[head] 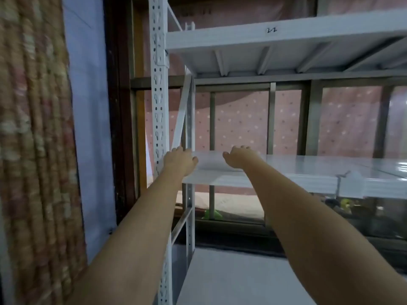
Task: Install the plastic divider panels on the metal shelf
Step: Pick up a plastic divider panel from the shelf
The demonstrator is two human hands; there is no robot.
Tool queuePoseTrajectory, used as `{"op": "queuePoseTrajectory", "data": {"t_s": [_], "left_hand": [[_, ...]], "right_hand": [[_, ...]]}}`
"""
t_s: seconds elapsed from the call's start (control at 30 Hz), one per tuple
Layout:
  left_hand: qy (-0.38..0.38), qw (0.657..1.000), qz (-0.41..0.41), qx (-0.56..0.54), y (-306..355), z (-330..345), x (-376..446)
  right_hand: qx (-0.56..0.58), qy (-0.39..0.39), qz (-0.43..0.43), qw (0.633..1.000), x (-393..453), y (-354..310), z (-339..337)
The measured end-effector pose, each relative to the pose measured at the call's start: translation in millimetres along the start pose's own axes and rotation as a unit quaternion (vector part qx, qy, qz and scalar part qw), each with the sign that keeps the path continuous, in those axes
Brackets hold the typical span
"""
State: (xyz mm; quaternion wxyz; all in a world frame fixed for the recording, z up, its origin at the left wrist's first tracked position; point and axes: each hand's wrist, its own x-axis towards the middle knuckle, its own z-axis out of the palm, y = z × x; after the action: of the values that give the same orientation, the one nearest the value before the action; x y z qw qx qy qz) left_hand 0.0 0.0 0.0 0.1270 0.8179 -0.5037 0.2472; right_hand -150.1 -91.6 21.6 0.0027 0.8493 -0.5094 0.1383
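A translucent white plastic divider panel [211, 172] lies flat on the middle level of the white metal shelf [286, 40], at its left end. My left hand [179, 160] rests on the panel's left edge, close to the perforated front upright [159, 102]. My right hand [239, 157] presses palm-down on the panel a little to the right, fingers curled over its far part. Both arms reach forward at about the same height. More glossy panel surface [330, 170] extends along the shelf to the right.
An upper shelf level marked "2-2" [271, 30] hangs overhead. A lower shelf surface [231, 280] lies beneath my arms. A patterned curtain [37, 139] hangs at left. Behind the rack are a window frame [272, 119] and pink dotted fabric.
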Motion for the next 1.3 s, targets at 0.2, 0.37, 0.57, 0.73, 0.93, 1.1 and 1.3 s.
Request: {"op": "queuePoseTrajectory", "data": {"t_s": [0.2, 0.37, 0.57, 0.73, 0.93, 1.1, 1.3], "left_hand": [[-0.020, 1.000, 0.004, -0.015, 2, 15, 58], [-0.080, 0.997, -0.008, -0.023, -1, 29, 89], [-0.152, 0.988, -0.017, -0.016, -6, 48, 109], [-0.211, 0.976, -0.053, 0.016, -7, 66, 122], [-0.209, 0.967, -0.058, 0.131, -1, 83, 135], [-0.206, 0.962, -0.047, 0.171, 2, 86, 133], [-0.190, 0.975, -0.088, 0.075, -9, 84, 141]], "right_hand": [[-0.010, -0.015, 0.031, 0.999, 56, 11, 4], [-0.039, -0.035, 0.074, 0.996, 95, 19, 24], [-0.054, -0.063, 0.134, 0.987, 119, 25, 44], [-0.081, -0.055, 0.196, 0.976, 107, 18, 39], [-0.153, -0.022, 0.226, 0.962, 104, 12, 48], [-0.123, 0.002, 0.235, 0.964, 104, 15, 49], [-0.021, 0.047, 0.222, 0.974, 109, 24, 46]]}}
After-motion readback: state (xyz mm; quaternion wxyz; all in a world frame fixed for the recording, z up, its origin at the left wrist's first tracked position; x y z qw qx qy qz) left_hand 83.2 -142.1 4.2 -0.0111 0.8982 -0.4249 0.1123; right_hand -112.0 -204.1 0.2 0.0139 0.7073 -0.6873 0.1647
